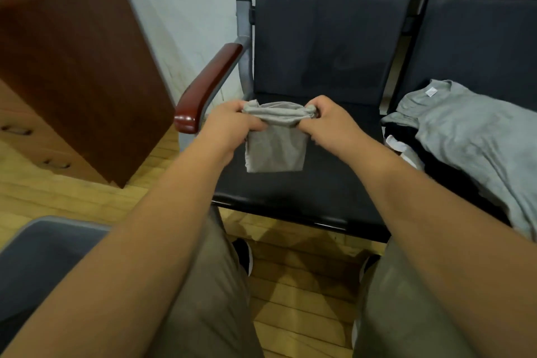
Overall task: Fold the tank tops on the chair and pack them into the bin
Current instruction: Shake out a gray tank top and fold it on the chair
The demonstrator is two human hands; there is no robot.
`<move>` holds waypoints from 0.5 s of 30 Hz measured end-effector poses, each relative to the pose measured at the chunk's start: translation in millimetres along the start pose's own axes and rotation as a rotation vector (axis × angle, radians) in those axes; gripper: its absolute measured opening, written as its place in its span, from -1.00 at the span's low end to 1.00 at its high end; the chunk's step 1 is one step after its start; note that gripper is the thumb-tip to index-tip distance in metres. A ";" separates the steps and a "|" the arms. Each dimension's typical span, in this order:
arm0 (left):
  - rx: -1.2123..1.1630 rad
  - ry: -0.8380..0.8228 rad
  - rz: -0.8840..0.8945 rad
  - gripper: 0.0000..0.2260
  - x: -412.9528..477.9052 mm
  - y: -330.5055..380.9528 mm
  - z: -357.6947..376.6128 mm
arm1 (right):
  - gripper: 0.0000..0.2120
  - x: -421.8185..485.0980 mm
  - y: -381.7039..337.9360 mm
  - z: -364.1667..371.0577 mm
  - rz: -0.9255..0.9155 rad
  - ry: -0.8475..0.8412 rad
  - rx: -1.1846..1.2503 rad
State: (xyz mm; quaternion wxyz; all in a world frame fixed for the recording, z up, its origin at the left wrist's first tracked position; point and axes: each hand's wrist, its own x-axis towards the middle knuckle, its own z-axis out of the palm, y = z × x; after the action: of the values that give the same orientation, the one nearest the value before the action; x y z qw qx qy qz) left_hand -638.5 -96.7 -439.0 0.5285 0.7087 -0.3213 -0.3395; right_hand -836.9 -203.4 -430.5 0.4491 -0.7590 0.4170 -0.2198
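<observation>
A small folded grey tank top (pixel 276 148) hangs above the black chair seat (pixel 319 183). My left hand (pixel 232 128) grips its upper left end and my right hand (pixel 331 125) grips its upper right end, the top edge bunched between them. On the neighbouring seat to the right lies a pile of garments, with a grey tank top (pixel 470 136) uppermost and black (pixel 406 134) and white cloth under it. The grey bin (pixel 43 244) stands on the floor at the lower left, partly hidden by my left forearm.
The chair has a reddish wooden armrest (pixel 209 87) on its left side. A brown wooden cabinet (pixel 72 67) with drawers stands at the left against the white wall. The floor is light wood. My knees in olive trousers fill the bottom.
</observation>
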 end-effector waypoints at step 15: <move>0.134 0.498 0.027 -0.64 -145.3 -71.2 -252.7 | -0.70 -39.6 -170.9 241.5 -0.265 -0.387 -0.154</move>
State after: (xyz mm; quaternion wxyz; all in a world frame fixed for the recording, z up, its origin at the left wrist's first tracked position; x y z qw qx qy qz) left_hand -506.1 172.5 -434.1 0.5477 0.7995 -0.2126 -0.1253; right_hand -613.4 -7.6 -401.8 0.4287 -0.8671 0.2356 -0.0945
